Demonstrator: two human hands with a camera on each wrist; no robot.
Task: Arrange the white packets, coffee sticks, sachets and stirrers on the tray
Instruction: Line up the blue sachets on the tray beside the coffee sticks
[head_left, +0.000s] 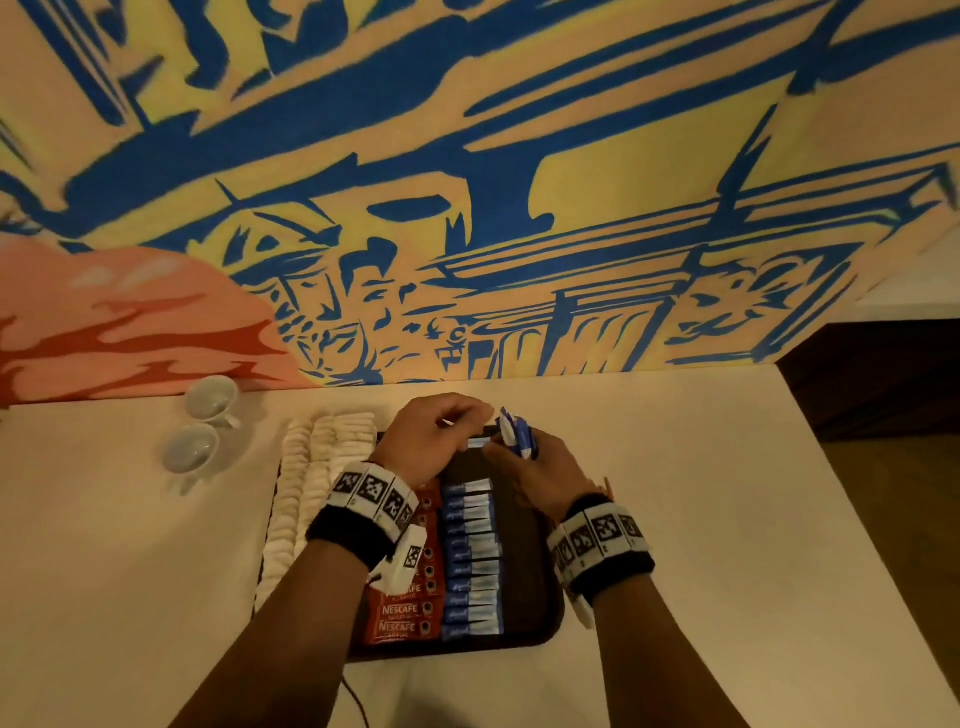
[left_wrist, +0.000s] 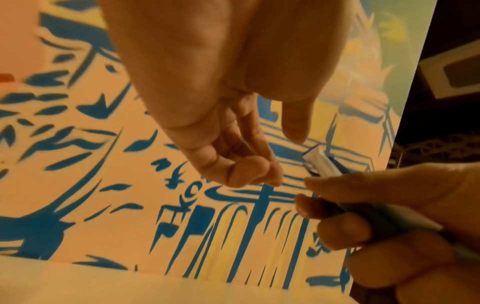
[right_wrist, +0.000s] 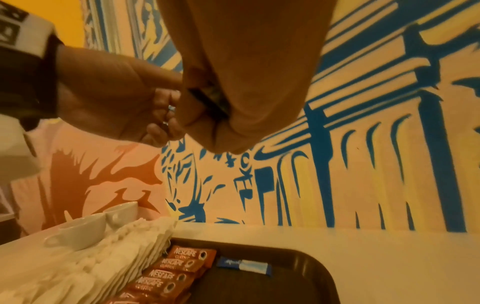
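**Blue sachets go down one at a time**

The left hand (head_left: 431, 441) hovers over the far end of the tray (head_left: 540, 618), fingers curled, holding nothing I can see. The right hand (head_left: 530, 467) keeps a bundle of sachets (head_left: 517, 434) in a closed grip, probably as a supply. The sachet row (head_left: 475, 551) lies beside the coffee sticks (head_left: 402, 613) and white packets (head_left: 306, 499).

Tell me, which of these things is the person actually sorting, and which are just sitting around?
Part of the job:
- dark tray
- white packets along its left side
- red Nescafe coffee sticks
- row of blue-and-white sachets
- bunch of sachets gripped in the right hand
- left hand, reaching to that bunch

Just lying about:
- two white cups on the table
- painted wall
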